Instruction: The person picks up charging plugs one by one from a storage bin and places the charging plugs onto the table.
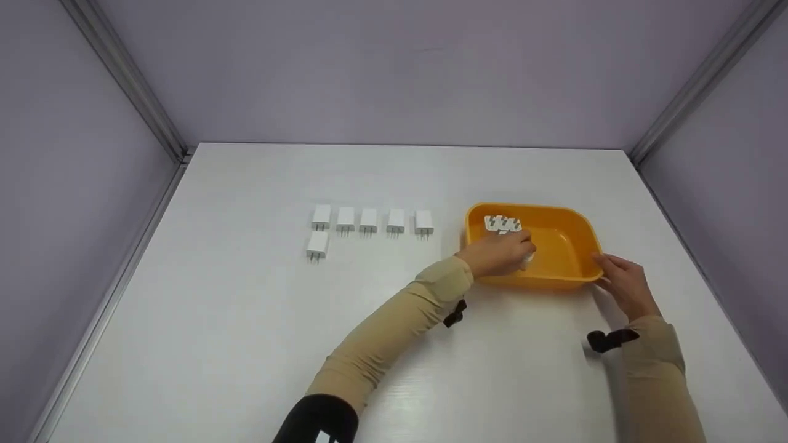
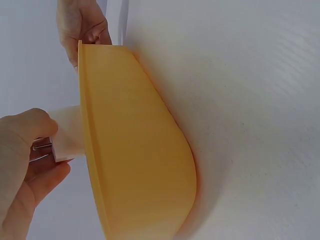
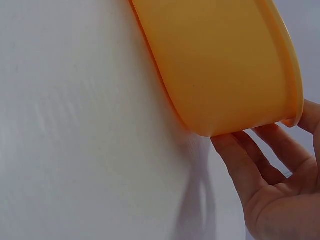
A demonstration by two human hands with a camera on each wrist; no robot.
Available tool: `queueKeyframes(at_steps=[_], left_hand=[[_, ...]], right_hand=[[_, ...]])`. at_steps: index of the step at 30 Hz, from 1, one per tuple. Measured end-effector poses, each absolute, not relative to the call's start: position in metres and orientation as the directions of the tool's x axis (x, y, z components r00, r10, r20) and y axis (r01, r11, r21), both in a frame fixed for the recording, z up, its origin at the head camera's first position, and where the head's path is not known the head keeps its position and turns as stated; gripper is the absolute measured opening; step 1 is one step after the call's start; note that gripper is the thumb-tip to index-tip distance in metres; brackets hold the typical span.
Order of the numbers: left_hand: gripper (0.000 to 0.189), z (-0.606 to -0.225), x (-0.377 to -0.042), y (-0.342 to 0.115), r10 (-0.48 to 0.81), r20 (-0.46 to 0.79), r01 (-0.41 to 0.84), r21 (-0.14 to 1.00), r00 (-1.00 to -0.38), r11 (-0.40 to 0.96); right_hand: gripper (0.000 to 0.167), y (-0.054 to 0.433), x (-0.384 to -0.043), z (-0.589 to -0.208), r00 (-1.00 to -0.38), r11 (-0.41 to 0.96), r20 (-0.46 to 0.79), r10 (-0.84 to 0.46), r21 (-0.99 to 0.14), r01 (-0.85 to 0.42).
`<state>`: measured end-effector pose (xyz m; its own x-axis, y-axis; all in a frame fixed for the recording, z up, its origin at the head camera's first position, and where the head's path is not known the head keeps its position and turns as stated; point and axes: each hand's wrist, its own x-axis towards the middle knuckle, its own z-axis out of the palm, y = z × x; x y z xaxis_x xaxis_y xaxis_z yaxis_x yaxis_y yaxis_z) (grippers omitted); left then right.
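Observation:
My left hand (image 1: 500, 253) reaches over the near left rim of an orange plastic bin (image 1: 563, 252). Its thumb and fingers pinch a white plug-in charger (image 2: 69, 131), whose metal prongs point back toward the palm in the left wrist view. Part of that charger is hidden behind the bin's wall. Inside the bin, several white chargers (image 1: 502, 223) stand prongs up in the far left corner. At the bin's right end, my right hand (image 1: 627, 284) holds the rim, with the thumb at the top edge and the other fingers against the outer wall (image 3: 235, 75).
Left of the bin, several white chargers (image 1: 368, 220) lie in a row on the white table (image 1: 234, 307), prongs toward me. One more charger (image 1: 317, 245) lies just in front of the row's left end. Pale walls enclose the table's back and sides.

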<state>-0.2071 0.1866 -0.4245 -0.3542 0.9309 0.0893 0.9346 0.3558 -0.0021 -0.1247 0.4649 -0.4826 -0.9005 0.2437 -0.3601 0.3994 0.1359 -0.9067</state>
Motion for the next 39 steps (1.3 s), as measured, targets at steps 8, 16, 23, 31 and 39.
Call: queueKeyframes(at_steps=[8,16,23,31,39], left_hand=[[0.031,-0.428,-0.205,0.177,0.925,0.151,0.937,0.027,-0.349,0.349],[0.034,-0.434,-0.204,0.172,0.916,0.128,0.924,0.094,-0.381,0.371],[0.031,-0.437,-0.204,0.162,0.912,0.234,0.942,0.093,-0.336,0.324],[0.029,-0.437,-0.204,0.158,0.899,0.290,0.944,0.054,-0.328,0.327],[0.028,-0.437,-0.202,0.151,0.882,0.343,0.946,0.099,-0.323,0.308]], right_hand=[[0.087,0.466,-0.125,-0.483,-0.895,0.163,-0.377,0.240,-0.893,0.420],[0.087,0.466,-0.125,-0.483,-0.892,0.156,-0.377,0.251,-0.893,0.421],[0.085,0.465,-0.124,-0.483,-0.903,0.085,-0.358,0.236,-0.918,0.386],[0.086,0.464,-0.126,-0.481,-0.891,0.101,-0.379,0.252,-0.905,0.413],[0.086,0.462,-0.126,-0.481,-0.886,0.130,-0.379,0.268,-0.897,0.423]])
